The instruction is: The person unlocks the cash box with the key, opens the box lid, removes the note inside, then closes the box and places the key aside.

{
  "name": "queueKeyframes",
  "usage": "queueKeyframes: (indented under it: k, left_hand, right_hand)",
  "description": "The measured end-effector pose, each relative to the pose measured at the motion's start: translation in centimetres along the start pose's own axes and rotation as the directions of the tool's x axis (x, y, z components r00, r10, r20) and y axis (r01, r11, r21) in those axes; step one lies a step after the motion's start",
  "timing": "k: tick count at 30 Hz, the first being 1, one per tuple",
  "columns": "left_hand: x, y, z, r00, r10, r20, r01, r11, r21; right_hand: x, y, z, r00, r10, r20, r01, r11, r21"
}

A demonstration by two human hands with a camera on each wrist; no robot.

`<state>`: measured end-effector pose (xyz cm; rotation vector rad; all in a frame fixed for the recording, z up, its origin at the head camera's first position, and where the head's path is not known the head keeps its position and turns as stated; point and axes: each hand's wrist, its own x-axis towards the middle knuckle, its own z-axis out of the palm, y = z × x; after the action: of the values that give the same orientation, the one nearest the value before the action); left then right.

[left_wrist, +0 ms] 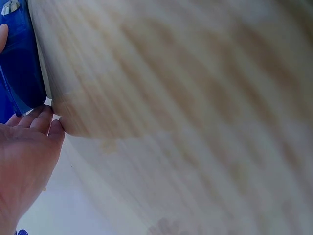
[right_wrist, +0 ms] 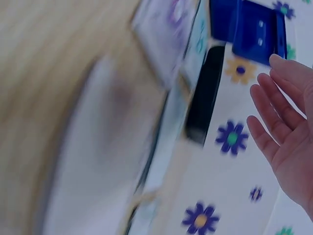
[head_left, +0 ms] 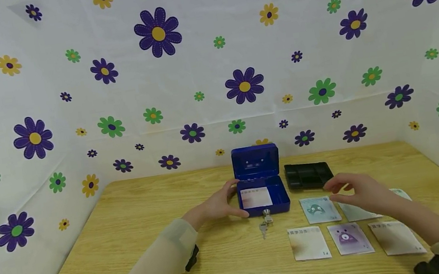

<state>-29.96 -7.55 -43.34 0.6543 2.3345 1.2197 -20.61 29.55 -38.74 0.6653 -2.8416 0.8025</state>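
A blue cash box (head_left: 280, 194) stands on the table with its lid (head_left: 255, 162) raised. Inside it lies a pale paper card (head_left: 255, 197). My left hand (head_left: 220, 201) holds the box's left side, thumb by the front corner and fingers toward the back; the left wrist view shows this hand (left_wrist: 29, 152) against the blue wall. A lock with keys (head_left: 264, 229) hangs at the box's front. My right hand (head_left: 357, 190) is over the cards on the right, fingers loosely bent, nothing between them. In the right wrist view that hand (right_wrist: 293, 132) appears empty.
A black compartment tray (head_left: 309, 176) sits right of the box. Several cards lie in two rows: a teal creature card (head_left: 320, 210), a purple creature card (head_left: 350, 239), a pale card (head_left: 308, 244) and others. A flowered cloth wall (head_left: 193, 70) surrounds the wooden table (head_left: 160, 192).
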Motion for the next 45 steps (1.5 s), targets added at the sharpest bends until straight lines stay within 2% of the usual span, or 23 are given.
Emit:
queueKeyframes:
  k: [7,10,18,23,33,39,45]
  left_hand:
    - [0.1,-0.1,0.0,1.0,-0.004,0.0,0.004,1.0,0.007]
    - [0.1,-0.1,-0.1,1.0,-0.002,-0.002,0.002,1.0,0.004]
    - [0.1,-0.2,0.0,1.0,-0.009,0.0,0.009,1.0,0.004]
    - [0.2,-0.3,0.0,1.0,-0.011,-0.001,0.011,1.0,0.009]
    - [0.3,-0.4,-0.1,1.0,-0.004,0.0,0.004,1.0,0.005]
    - [0.2,-0.3,-0.1,1.0,-0.002,0.007,0.002,1.0,-0.014]
    - [0.2,-0.3,-0.2,1.0,-0.002,0.003,0.002,1.0,-0.005]
  right_hand:
    - [3.6,-2.3,1.6,0.992,-0.126,0.014,0.125,0.989,0.073]
    - [5.0,-2.9,2.4,0.991,-0.136,0.007,0.134,0.987,0.093]
    - [8.4,-4.0,4.7,0.996,-0.082,0.033,0.074,0.978,0.194]
    - [10.1,-4.4,6.3,0.996,-0.064,0.062,0.05,0.979,0.196]
    - [11.9,-5.0,8.3,0.989,-0.089,0.121,0.07,0.986,0.153]
    - [12.4,-5.0,9.2,0.982,-0.06,0.178,0.037,0.991,0.131]
    - [12.7,-5.0,9.7,0.979,-0.037,0.202,0.018,0.995,0.095]
